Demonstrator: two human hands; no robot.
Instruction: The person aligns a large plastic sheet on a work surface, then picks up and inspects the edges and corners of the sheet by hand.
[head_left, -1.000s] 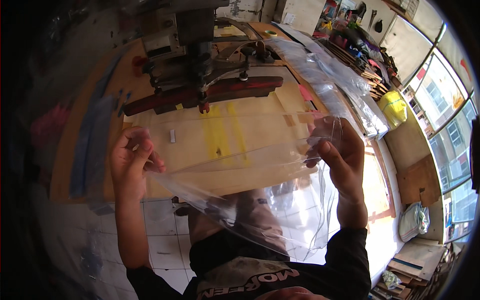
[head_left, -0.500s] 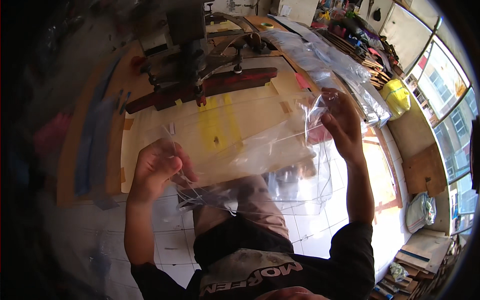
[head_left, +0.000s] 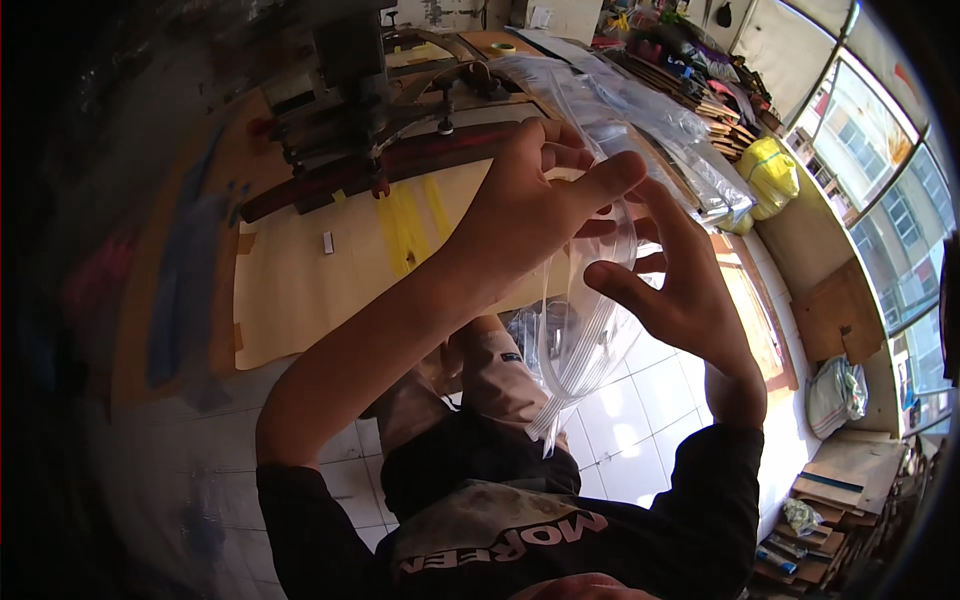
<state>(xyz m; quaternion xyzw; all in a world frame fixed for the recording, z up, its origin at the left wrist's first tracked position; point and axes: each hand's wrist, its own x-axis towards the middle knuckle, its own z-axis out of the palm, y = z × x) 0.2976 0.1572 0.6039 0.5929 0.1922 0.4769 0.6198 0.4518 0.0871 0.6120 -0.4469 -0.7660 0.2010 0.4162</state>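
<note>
Clear plastic bags with ridged, zip-like strips hang in a bundle over the front edge of the work surface. My left hand reaches across to the right and is closed on the upper part of the bundle, its thumb pointing at my right hand. Close beside it, my right hand has its fingers and thumb apart around the plastic's right side. Where its fingertips meet the plastic is partly hidden. The pale board with yellow strips lies under and left of my left forearm.
A machine head with a dark red bar stands over the board. A small white piece lies on the board. More clear plastic is piled at the far right, near a yellow bag. Wood pieces are stacked lower right.
My left hand has moved from the left side across to the right, beside my right hand. The plastic, earlier stretched between the hands, now hangs gathered at the right. My right hand's fingers have spread.
</note>
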